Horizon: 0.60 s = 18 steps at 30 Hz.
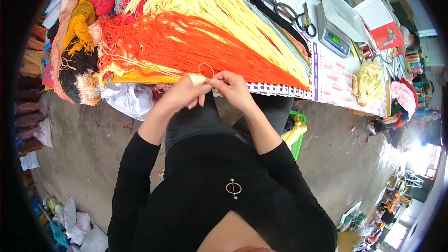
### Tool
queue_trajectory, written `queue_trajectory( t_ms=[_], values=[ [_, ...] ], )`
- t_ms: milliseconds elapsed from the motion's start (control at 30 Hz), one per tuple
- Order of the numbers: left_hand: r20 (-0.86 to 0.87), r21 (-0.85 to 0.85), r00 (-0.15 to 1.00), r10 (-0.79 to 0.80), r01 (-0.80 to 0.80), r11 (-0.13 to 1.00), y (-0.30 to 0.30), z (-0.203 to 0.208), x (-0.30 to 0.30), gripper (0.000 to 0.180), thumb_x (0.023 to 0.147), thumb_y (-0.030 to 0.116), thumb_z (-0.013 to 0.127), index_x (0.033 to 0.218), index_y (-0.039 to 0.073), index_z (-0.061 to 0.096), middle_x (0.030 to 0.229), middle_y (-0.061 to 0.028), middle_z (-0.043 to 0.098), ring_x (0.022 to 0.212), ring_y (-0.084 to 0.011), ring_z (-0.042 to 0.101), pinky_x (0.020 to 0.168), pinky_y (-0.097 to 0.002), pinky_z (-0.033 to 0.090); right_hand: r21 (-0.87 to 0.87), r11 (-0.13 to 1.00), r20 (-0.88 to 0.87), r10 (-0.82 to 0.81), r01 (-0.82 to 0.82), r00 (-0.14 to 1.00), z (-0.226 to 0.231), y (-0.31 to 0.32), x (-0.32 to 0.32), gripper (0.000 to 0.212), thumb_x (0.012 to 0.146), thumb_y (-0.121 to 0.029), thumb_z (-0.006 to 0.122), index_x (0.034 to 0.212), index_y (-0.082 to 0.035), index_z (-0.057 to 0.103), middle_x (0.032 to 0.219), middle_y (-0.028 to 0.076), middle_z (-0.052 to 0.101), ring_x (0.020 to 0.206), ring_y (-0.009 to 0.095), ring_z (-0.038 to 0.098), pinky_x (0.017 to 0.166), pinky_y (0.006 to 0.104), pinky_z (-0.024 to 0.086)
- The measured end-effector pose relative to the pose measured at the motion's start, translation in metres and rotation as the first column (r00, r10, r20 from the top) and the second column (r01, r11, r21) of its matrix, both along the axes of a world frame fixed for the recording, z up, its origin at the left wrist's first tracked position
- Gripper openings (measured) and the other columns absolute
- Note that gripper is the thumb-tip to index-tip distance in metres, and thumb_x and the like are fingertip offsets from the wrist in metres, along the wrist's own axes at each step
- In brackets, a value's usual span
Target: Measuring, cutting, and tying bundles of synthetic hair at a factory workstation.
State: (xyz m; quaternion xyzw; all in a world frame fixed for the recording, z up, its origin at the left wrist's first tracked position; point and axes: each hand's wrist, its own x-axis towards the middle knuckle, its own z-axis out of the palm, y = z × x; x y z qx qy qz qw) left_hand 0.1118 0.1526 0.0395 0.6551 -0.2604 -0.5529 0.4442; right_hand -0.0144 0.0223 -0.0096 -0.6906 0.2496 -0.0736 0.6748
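My two hands meet at the table's front edge, above my lap. My left hand is closed, with a band of pale yellow thread across it near the thumb. My right hand pinches thumb and fingers together against the left fingertips. A thin loop of thread rises between them; its ends are hidden in the fingers. Just beyond lies a fan of orange-red threads, narrowing to the right along a white punched card strip. Pale yellow threads are spread behind it.
Scissors and a digital scale with a white tray stand at the back right. A pale yellow skein lies at the right, coloured yarn bundles at the left. A white bag and a green basket flank my legs.
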Motion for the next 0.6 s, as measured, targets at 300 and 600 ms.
queue_trajectory(
  t_ms=[300, 600],
  values=[
    [-0.569, -0.259, 0.639, 0.517, -0.736, 0.625, 0.093, -0.003, 0.171, 0.017, 0.086, 0.014, 0.054, 0.097, 0.003, 0.062, 0.085, -0.0043, 0.062, 0.049, -0.0046, 0.038, 0.043, -0.0192, 0.032, -0.511, 0.859, -0.121, -0.028, -0.038, 0.992, 0.022, 0.013, -0.001, 0.020, 0.089, -0.026, 0.052, 0.088, -0.009, 0.061, 0.070, 0.003, 0.064, 0.066, 0.019, 0.062, 0.061, 0.0317, 0.047],
    [-0.249, -0.310, 0.866, 0.433, -0.495, 0.812, 0.054, -0.001, 0.029, 0.029, 0.089, 0.023, 0.051, 0.108, 0.004, 0.062, 0.112, -0.0084, 0.060, 0.099, -0.0130, 0.057, 0.078, -0.0287, 0.047, -0.203, 0.976, 0.134, -0.046, 0.073, 0.990, 0.023, 0.051, -0.004, 0.016, 0.087, -0.017, 0.058, 0.094, -0.003, 0.061, 0.077, 0.008, 0.062, 0.060, 0.017, 0.059, 0.057, 0.0287, 0.047]
  ],
)
